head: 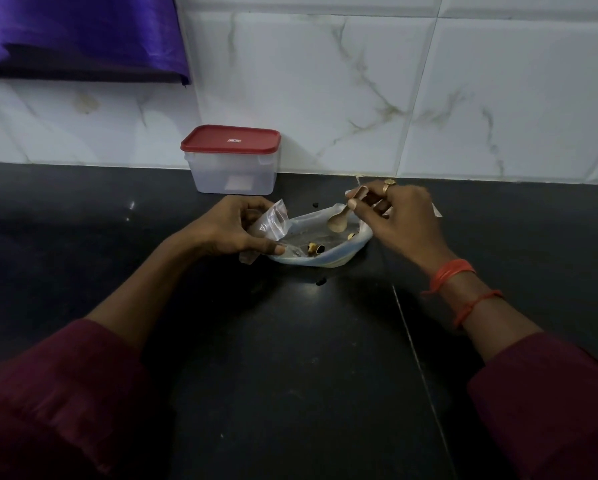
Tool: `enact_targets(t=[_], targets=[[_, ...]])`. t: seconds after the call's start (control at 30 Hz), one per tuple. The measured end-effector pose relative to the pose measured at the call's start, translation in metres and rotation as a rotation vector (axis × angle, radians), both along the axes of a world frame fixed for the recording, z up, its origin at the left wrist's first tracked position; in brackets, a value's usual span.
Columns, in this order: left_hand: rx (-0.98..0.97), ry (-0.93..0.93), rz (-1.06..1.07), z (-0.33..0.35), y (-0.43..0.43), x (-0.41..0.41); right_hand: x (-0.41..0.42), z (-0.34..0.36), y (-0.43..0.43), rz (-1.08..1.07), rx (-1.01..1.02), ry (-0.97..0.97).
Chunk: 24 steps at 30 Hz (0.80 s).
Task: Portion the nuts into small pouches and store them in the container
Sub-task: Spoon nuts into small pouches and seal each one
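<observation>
A pale shallow bowl (339, 258) sits mid-counter with a few nuts (315, 248) left in it. My left hand (233, 227) pinches a small clear plastic pouch (272, 221) at the bowl's left rim. A small wooden spoon (339, 220) hangs bowl-end down over the dish, its handle pinched in my right hand (399, 216). The translucent storage container (233, 168) with a red lid (231, 139) stands closed against the tiled wall behind the bowl.
The black counter (290, 358) carries two stray nuts, one behind the bowl (314, 204) and one in front (321, 281). A purple cloth (83, 36) hangs at the upper left. Something pale (437, 211) lies partly hidden behind my right hand.
</observation>
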State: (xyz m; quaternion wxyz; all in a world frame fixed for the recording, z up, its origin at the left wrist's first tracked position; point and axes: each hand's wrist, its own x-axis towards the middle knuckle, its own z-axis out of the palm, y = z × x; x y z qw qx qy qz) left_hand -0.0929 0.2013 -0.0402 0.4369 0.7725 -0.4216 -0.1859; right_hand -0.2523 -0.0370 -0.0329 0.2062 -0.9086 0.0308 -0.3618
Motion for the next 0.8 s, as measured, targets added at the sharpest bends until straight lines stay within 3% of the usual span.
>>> enact_targets(t=[0.3, 0.53, 0.67, 0.8], targets=[[-0.029, 0.02, -0.015, 0.002, -0.001, 0.0, 0.003, -0.006, 0.009, -0.07, -0.519, -0.058], [-0.043, 0.028, -0.027, 0.002, -0.001, -0.001, 0.008, -0.01, 0.005, 0.006, -0.177, -0.024], [-0.045, 0.02, -0.031, 0.001, -0.002, -0.001, 0.015, -0.009, 0.003, 0.004, -0.161, -0.02], [-0.049, 0.022, -0.028, 0.001, -0.002, -0.003, 0.031, -0.003, 0.002, -0.034, -0.179, 0.1]])
